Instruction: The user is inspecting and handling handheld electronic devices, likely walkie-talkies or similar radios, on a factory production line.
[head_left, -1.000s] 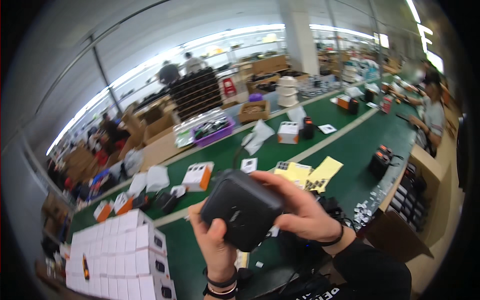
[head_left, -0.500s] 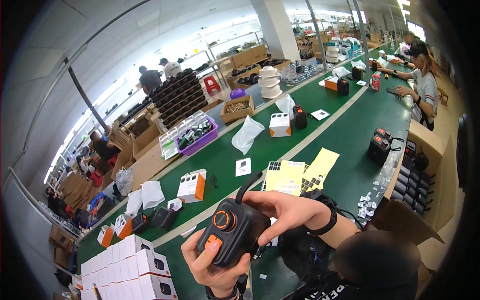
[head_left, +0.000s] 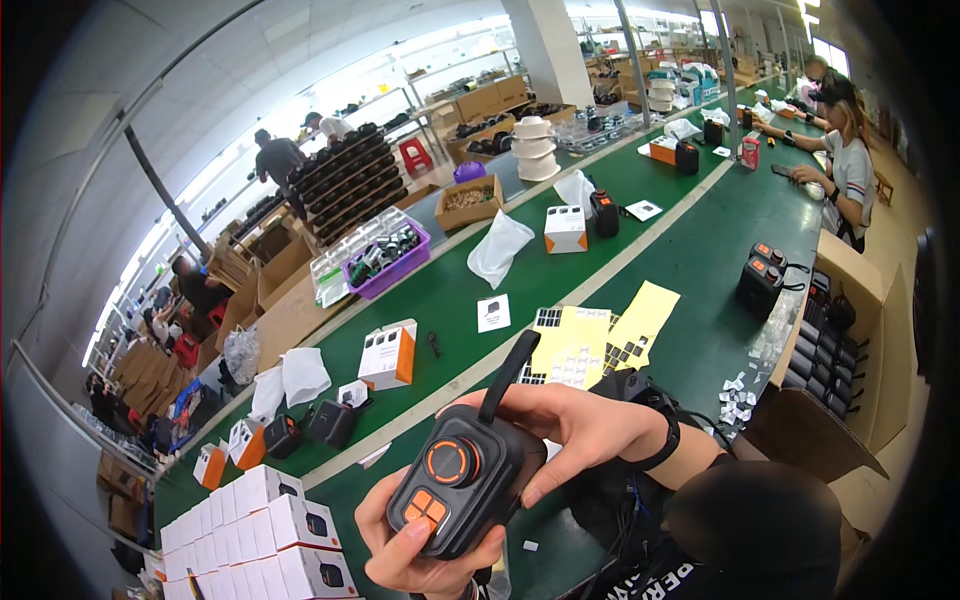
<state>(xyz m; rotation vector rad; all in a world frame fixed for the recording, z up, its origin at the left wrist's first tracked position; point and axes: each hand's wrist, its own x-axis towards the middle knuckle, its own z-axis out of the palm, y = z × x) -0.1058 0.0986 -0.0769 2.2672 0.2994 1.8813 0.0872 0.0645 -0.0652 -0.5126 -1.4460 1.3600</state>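
The black device (head_left: pixel 492 488) is held up over the near part of the green desk (head_left: pixel 690 240), directly between the two hands. Its face, with an orange-ringed knob (head_left: pixel 452 461) and orange buttons (head_left: pixel 421 499), tilts upward. The long axis slants from the buttons at near left to the strap (head_left: pixel 508 375) at far right; the strap stands up and leans right.

Left hand (head_left: pixel 420 562): grips the lower end, thumb at the buttons, the nearer hand to them. Right hand (head_left: pixel 580 430): spread over the far edge beside the strap base, thumb against the right side. From here, the underside is hidden; finger contact there cannot be told.

Surroundings: stacked white boxes (head_left: pixel 250 545) stand near at the left and limit that side. Yellow sheets (head_left: pixel 575 345) lie beyond the right hand. Between the sheets and a pair of black devices (head_left: pixel 760 285), green surface shows. White scraps (head_left: pixel 737 400) lie by the desk's right edge; an open carton (head_left: pixel 868 268) stands just past it.
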